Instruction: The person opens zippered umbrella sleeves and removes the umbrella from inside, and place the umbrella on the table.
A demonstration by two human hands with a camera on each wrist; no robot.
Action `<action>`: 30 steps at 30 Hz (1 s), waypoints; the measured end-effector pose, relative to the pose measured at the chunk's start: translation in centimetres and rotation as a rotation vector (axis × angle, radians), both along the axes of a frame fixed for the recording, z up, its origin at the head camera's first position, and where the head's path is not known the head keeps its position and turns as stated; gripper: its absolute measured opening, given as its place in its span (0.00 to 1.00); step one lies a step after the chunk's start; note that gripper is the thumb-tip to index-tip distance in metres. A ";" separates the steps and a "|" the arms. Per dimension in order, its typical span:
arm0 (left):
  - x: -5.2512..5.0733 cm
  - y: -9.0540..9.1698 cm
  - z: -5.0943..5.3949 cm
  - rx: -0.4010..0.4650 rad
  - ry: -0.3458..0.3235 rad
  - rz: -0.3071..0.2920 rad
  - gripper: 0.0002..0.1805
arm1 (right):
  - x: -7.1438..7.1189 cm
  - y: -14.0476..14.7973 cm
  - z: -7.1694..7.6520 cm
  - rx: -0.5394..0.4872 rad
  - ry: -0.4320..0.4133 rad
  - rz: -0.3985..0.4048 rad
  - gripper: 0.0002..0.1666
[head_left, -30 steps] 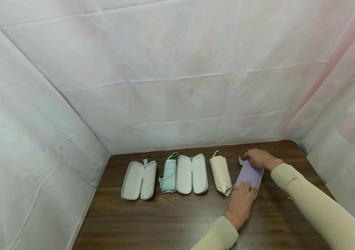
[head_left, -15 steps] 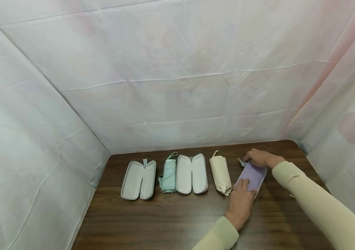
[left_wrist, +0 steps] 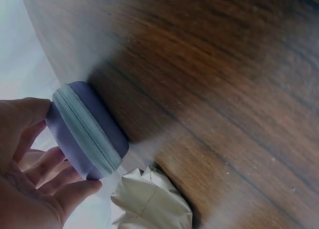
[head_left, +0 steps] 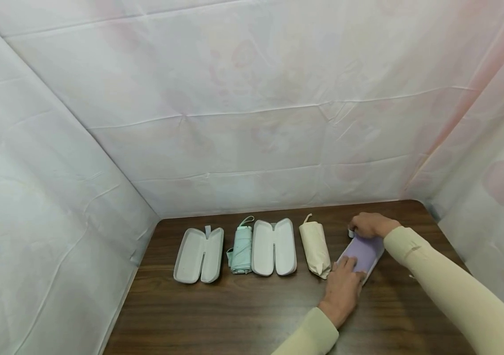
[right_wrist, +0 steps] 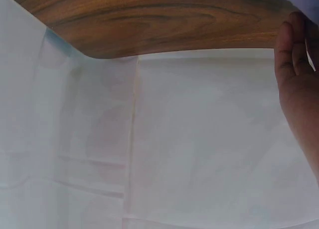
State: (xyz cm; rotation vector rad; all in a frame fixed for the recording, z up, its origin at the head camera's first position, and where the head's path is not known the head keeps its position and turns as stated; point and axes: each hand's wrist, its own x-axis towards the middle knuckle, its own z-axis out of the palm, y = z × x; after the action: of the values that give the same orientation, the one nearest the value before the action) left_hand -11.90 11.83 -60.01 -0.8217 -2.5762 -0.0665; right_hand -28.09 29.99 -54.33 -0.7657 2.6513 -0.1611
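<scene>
A purple zip case [head_left: 364, 252] lies closed at the right of the table, its grey zipper band facing the left wrist camera. My left hand [head_left: 339, 289] grips its near end; in the left wrist view the thumb and fingers hold the case [left_wrist: 82, 131] on both sides. At the far end my right hand [head_left: 370, 225] has its fingers curled over the corner, next to a small pale strap [head_left: 351, 233]. The right wrist view catches only part of that hand [right_wrist: 301, 64], and its fingertips are mostly hidden. A cream folded umbrella [head_left: 315, 248] lies just left of the case.
Further left on the wooden table [head_left: 234, 315] are an open white-lined case [head_left: 262, 249], a mint folded umbrella [head_left: 240, 249] and another open case [head_left: 189, 256]. Pale patterned sheets [head_left: 252, 148] hang behind and at both sides of the table.
The purple case's far end has swung slightly to the right. Its strap, earlier sticking out to the left, now sits close against my right hand. The left hand keeps its hold.
</scene>
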 end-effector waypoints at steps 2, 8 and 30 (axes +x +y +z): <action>0.0 0.0 0.0 0.002 -0.001 -0.005 0.10 | -0.2 0.0 0.1 0.018 0.002 -0.009 0.15; 0.0 -0.1 0.0 0.019 0.005 -0.014 0.10 | -0.5 -0.1 0.6 0.049 -0.026 -0.040 0.13; 0.3 0.0 0.0 0.021 -0.055 -0.059 0.11 | -1.0 0.9 0.5 0.043 -0.003 -0.028 0.18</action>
State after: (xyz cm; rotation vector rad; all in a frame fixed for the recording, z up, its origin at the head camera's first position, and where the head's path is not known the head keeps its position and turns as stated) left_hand -11.62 11.88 -60.01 -0.9007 -2.5977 -0.1356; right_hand -29.06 30.92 -53.86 -0.7144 2.6545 -0.1128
